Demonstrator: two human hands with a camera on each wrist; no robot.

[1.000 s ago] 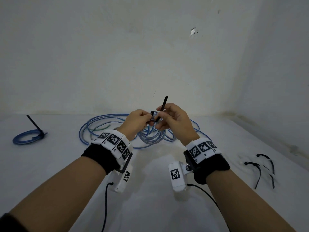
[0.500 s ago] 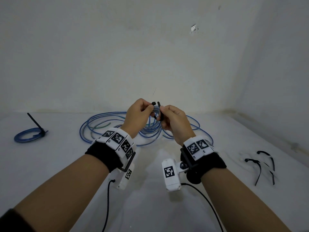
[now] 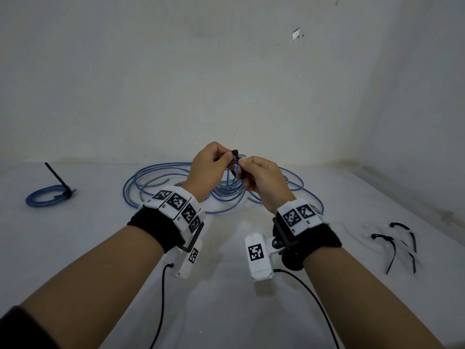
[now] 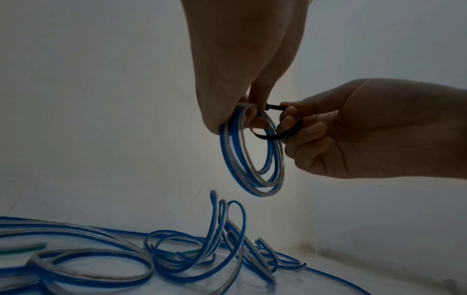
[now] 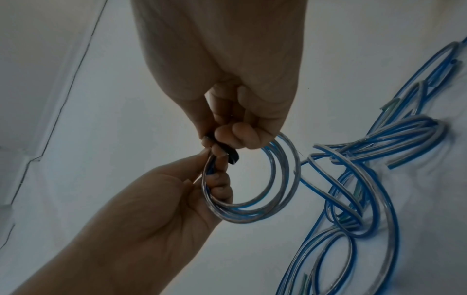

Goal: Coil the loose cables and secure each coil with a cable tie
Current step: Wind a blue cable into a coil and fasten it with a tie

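Both hands are raised above the white surface (image 3: 226,311). The left hand (image 3: 208,167) pinches the top of a small blue cable coil (image 4: 252,159), which hangs below its fingers. The right hand (image 3: 261,180) pinches a black cable tie (image 4: 280,129) looped through the coil, just right of the left grip. Loose cables (image 3: 156,180) lie beyond; a tied coil (image 3: 47,196) rests far left, spare ties (image 3: 395,245) at right.

The coil (image 4: 252,155) between both grips looks glossy, blue-and-clear plastic. The cable tie (image 4: 280,131) around it is matt black plastic.
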